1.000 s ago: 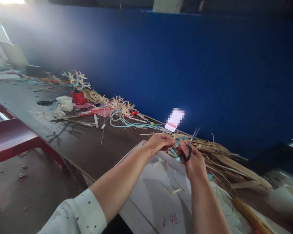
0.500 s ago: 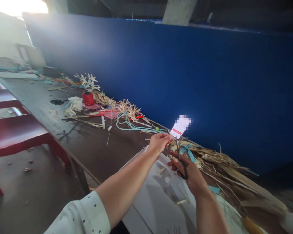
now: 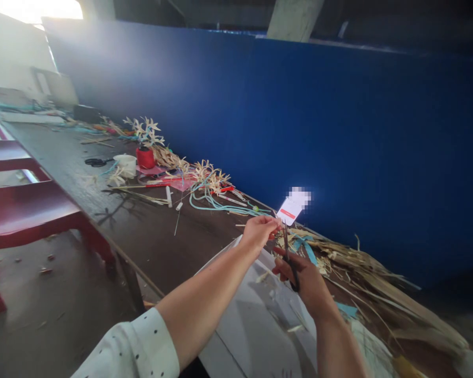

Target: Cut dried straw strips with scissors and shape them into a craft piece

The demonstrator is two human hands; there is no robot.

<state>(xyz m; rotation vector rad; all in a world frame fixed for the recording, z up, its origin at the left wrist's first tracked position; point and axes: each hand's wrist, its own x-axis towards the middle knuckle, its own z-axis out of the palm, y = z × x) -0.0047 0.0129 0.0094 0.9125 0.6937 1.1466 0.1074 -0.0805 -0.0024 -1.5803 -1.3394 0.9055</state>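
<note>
Metal scissors (image 3: 286, 245) hang near the tabletop's (image 3: 153, 247) back edge, blades nearly together, in the right hand (image 3: 305, 278), whose fingers curl part-way round the dark handles. On the left hand (image 3: 258, 233), thumb and forefinger press together; anything pinched there is too small to tell. The scissors should handle light but stiff, best gripped by the loops.

A blue partition (image 3: 339, 131) runs behind a brown table (image 3: 153, 241), red stools (image 3: 23, 207) at left, bright light (image 3: 55, 10) upper left
</note>
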